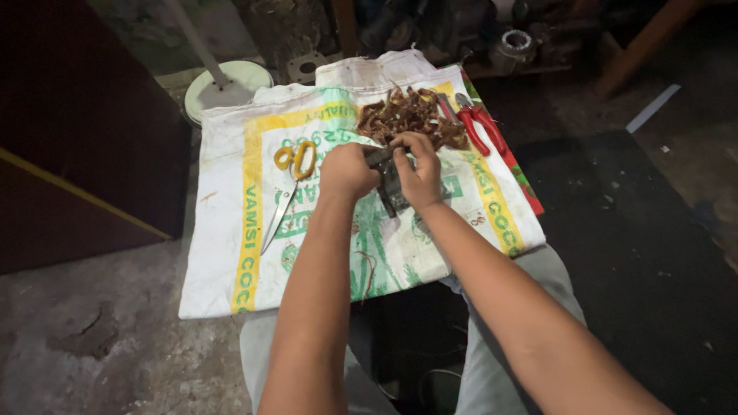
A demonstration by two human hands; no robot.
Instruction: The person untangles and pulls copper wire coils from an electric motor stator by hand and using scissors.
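your work lies on a white woven sack (231, 253) spread flat on the concrete floor (92, 338), with yellow and green printing across it. near the sack's far edge sits a heap of tangled brown copper wire scraps (407, 115). just right of that heap, along the far right corner, a pair of red-handled pliers (478, 127) lies with its handles pointing toward the right edge. on the left half of the sack, yellow-handled scissors (288, 188) lie with the blades pointing toward the near left corner, well apart from your hands. beyond the far left corner a round white base with a pole (223, 83) stands on the floor, and dark metal parts (513, 44) crowd the ground past the far edge. nothing lies between your hands and the wire heap.

your left hand (347, 170) is curled into a fist around one end of a small dark metal piece (386, 178), fingers closed tight on it. your right hand (419, 169) clamps the other side, thumb and fingers wrapped over its top. the piece is held just above the middle of the sack, right beside the near side of the wire heap, its lower end poking down between your hands.
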